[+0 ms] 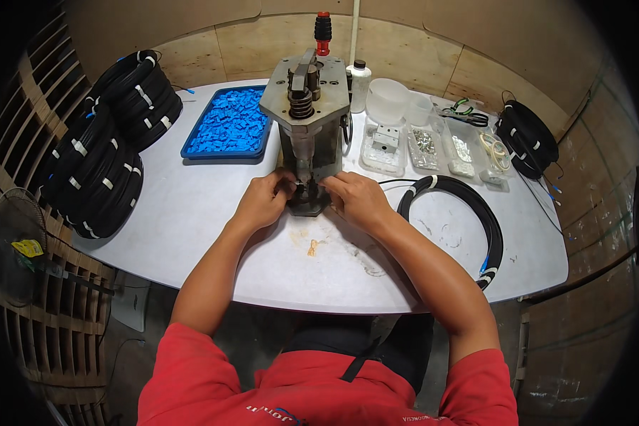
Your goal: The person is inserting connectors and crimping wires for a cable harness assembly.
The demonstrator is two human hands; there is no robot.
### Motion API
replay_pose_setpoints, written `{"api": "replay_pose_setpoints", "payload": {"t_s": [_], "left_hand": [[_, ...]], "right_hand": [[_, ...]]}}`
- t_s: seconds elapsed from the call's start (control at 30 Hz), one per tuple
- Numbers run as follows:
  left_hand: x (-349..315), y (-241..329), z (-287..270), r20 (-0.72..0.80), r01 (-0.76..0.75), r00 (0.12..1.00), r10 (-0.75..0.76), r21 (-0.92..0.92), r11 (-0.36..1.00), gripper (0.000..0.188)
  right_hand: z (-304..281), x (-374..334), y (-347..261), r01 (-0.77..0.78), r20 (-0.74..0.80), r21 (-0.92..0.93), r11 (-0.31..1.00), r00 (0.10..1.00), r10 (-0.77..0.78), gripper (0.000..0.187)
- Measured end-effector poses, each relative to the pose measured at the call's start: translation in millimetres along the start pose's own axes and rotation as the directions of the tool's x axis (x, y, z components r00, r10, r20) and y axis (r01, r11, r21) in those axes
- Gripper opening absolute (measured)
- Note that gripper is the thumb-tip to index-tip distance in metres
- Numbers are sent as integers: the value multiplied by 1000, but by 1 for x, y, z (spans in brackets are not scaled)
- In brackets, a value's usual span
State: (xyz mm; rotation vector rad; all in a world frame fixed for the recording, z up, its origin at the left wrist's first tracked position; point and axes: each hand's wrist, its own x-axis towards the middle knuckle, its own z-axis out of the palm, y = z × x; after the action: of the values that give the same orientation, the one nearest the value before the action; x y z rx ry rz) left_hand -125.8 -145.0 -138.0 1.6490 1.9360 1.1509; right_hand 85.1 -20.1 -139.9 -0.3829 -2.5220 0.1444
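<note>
A grey metal bench press (307, 135) with a spring and lever on top stands in the middle of the table. Both my hands reach its lower front, one on each side of the ram. My left hand (266, 199) is closed, its fingertips close in by the die; what they pinch is hidden. From the other side my right hand (356, 199) has its fingers closed at the die too, and their grip does not show clearly. A black cable coil (491, 226) tied with white bands lies right of it, and its loose end runs in behind my right hand.
A dark blue tray (189, 155) of small blue parts stands left of the press. Stacked black cable coils (96, 170) crowd the left edge. Right of the press are a white bottle (360, 89), tubs (388, 101), clear boxes (425, 149) of small parts and another coil (529, 138).
</note>
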Motion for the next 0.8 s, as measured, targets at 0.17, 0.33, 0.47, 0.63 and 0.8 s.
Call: {"api": "replay_pose_setpoints", "payload": {"t_s": [0.17,0.33,0.47,0.63,0.8], "left_hand": [[0,-3,0,-6,-9,1000,9,-7,1000,21],[0,-5,2,-11,-16,1000,16,-39,999,21],[0,-3,1,-15,-23,1000,22,-34,999,21],[0,-3,1,-12,-27,1000,26,-29,999,23],[0,1,-1,-1,-12,1000,12,-18,1000,23]], "right_hand": [[-2,1,-2,9,0,8,1000,1000,-9,29],[-2,1,-3,22,-24,2,1000,999,-22,27],[0,1,-3,32,-39,-2,999,999,-32,25],[1,1,-2,28,-31,-21,999,999,-29,23],[1,1,-2,29,-33,-10,1000,999,-29,22]]}}
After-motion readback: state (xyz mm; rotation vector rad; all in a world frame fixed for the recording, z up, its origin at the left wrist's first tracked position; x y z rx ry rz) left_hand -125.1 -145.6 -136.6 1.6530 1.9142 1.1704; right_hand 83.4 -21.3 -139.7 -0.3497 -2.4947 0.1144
